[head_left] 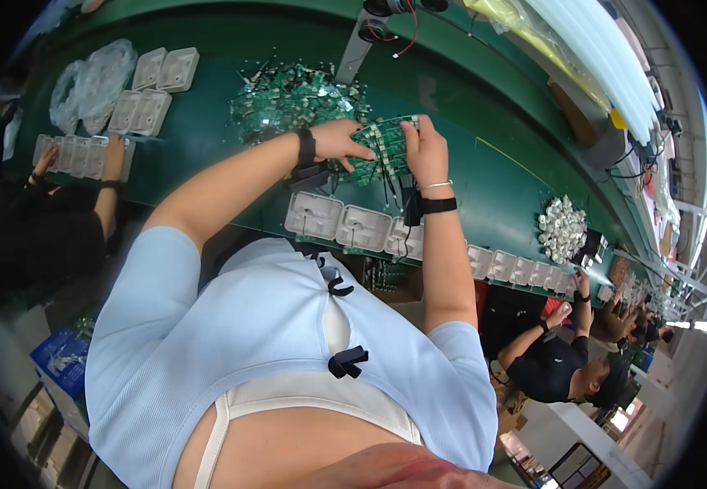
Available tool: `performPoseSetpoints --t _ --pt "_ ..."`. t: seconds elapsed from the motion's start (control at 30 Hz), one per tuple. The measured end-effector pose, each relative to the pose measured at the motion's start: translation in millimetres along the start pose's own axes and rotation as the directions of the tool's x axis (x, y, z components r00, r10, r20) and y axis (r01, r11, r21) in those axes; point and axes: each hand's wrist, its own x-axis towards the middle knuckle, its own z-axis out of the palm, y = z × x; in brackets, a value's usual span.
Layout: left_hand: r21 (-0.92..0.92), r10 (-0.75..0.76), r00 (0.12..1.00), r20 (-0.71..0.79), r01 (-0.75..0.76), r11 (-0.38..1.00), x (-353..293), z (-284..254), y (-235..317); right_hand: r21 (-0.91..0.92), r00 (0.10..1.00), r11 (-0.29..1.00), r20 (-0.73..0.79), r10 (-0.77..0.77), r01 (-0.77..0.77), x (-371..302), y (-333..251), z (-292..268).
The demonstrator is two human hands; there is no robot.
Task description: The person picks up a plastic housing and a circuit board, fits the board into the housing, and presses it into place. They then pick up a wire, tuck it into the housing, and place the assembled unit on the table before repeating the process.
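Note:
Between my two hands is a green circuit board panel (pixel 388 145) with pale components and black wires hanging from it. My left hand (pixel 340 143) grips its left edge, thumb laid over the front. On the opposite edge my right hand (pixel 428 153) is closed, thumb near the top corner. Just beyond my left hand lies a big heap of small green circuit boards (pixel 288 102) with dark leads. Below my hands, along the near table edge, stand white plastic housings (pixel 314 213), some with a wire inside.
The green table (pixel 198 155) runs across the view. At left, a co-worker's hands (pixel 114 155) rest on a white housing row, near clear plastic bags (pixel 97 85). Rightward sit more housings (pixel 504 265), a pile of silvery-white parts (pixel 563 228) and another co-worker (pixel 557 359). A metal post (pixel 353 53) rises behind the heap.

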Motion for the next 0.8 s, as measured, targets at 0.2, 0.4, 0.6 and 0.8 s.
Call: performPoseSetpoints --t 0.2,0.4,0.6,0.8 --pt "0.198 -0.078 0.969 -0.233 0.126 0.972 -13 -8 -11 -0.07 0.999 0.997 -0.015 -0.034 0.033 12 -5 43" --pt "0.38 0.4 0.857 -0.324 -0.269 0.885 4 -42 -68 -0.042 0.987 0.994 -0.132 0.095 -0.101 27 -15 60" --pt "0.075 0.215 0.869 -0.446 -0.204 0.976 -13 -22 -42 0.087 0.932 0.96 -0.229 0.281 -0.268 31 -13 70" --pt "0.207 0.191 0.816 -0.546 -0.089 0.974 -22 -33 -30 0.009 0.935 0.969 -0.261 0.241 -0.247 33 -49 89"
